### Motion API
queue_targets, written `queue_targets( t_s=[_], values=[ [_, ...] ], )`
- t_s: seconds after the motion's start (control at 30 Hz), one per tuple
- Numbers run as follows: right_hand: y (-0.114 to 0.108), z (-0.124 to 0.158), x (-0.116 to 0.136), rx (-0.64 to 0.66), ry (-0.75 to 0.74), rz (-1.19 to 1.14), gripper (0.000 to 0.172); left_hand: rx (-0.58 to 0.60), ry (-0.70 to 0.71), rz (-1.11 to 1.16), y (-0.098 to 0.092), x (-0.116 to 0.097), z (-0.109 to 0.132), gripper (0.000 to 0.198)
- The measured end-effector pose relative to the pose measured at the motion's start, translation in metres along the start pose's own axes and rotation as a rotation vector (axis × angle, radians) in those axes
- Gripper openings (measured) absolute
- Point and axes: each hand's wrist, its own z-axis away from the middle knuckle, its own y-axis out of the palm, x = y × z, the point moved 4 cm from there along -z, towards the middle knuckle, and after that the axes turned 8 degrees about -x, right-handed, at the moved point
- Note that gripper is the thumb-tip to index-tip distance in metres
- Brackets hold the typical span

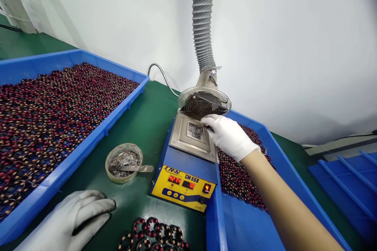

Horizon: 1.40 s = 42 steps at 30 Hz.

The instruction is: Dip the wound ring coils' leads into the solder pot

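Observation:
My right hand (229, 135), in a white glove, is pinched around a small dark ring-shaped coil (207, 126), mostly covered by the fingers. It holds the coil at the right edge of the square bath of molten solder (195, 131) in the top of a solder pot (185, 176). The pot's yellow front has lit red digits. My left hand (85, 215), also gloved, lies low on the green table with fingers loosely stretched and thumb apart, holding nothing visible. Several ring-shaped coils (152, 226) with red and tan windings are grouped to its right, at the bottom edge.
A round tub (111, 157) of grey dross carries a flat metal scraper (141, 168). The fume hood (206, 100) hangs low behind the bath on a ribbed duct (204, 15). Blue trays full of coils flank the pot, one left (123, 113) and one right (250, 223).

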Motion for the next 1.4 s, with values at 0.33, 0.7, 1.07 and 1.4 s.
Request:
queue_targets(
  t_s=[0.33, 0.7, 1.07, 1.4],
  values=[
    [-0.028, 0.02, -0.023, -0.369, 0.239, -0.204, 0.024, -0.058, 0.032, 0.028, -0.014, -0.015, -0.012, 0.027],
    [-0.071, 0.05, 0.006, -0.543, 0.583, -0.975, 0.028, -0.079, 0.072, 0.046, -0.028, -0.032, -0.032, 0.025],
    [-0.102, 0.099, 0.041, -0.443, 0.662, -1.475, 0.026, -0.033, 0.034, 0.094, -0.035, -0.04, -0.037, 0.032],
    [-0.113, 0.198, -0.005, -0.759, 0.805, -1.013, 0.036, -0.055, 0.013, 0.077, -0.027, -0.023, -0.033, 0.043]
  ],
)
